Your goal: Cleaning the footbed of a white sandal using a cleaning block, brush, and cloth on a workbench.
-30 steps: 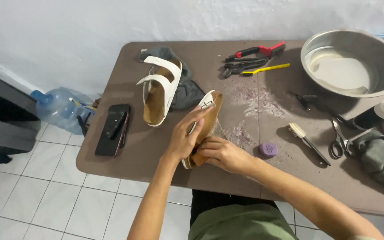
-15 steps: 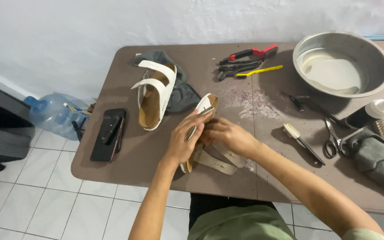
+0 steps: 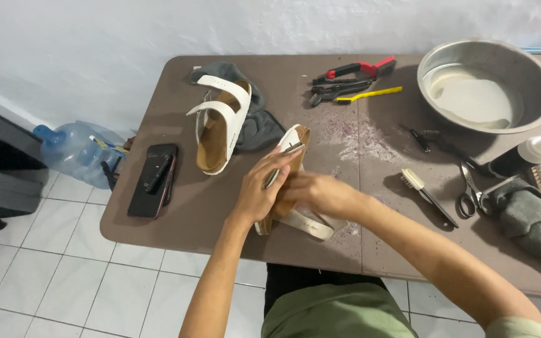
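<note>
— Fingers (image 3: 280, 164) of left hand (image 3: 259, 191): state and load?

— Curled shut round sandal (image 3: 295, 141), gripping from the left side near mid-length. Thin dark-and-metal piece lying along the fingers; kind not determinable.

— Right hand (image 3: 320, 195)?

— Closed over the same sandal from the opposite side, fingertips largely hidden behind left hand. Pressed against left hand, no gap visible.

— Location and attitude of sandal?

— Near front edge of counter (image 3: 208, 206), about centre, directly before the person. Stood on its long edge, toe pointing away, heel end down on the counter. Loose white strap (image 3: 311, 225) trailing out beneath the right hand.

— Probable reason for edge-on hold?

— Judged: two-sided clamp to stop rocking, and to turn sole rim and strap root up into view. Kept close to the body for a short, steady reach.

— Surroundings?

— Second sandal (image 3: 220, 125) lying partly on grey cloth (image 3: 261, 128), back left, well apart from both hands; likely parked away from the working spot. Phone (image 3: 153, 180) near left edge. Brush (image 3: 427, 195) and scissors (image 3: 469, 197) to the right, on the right-hand side for easy pickup. Pliers (image 3: 352, 70) and yellow toothbrush (image 3: 369, 95) at the back, metal basin (image 3: 486, 81) at back right. Purplish crumbs (image 3: 358, 141) scattered just beyond the held sandal.
</note>
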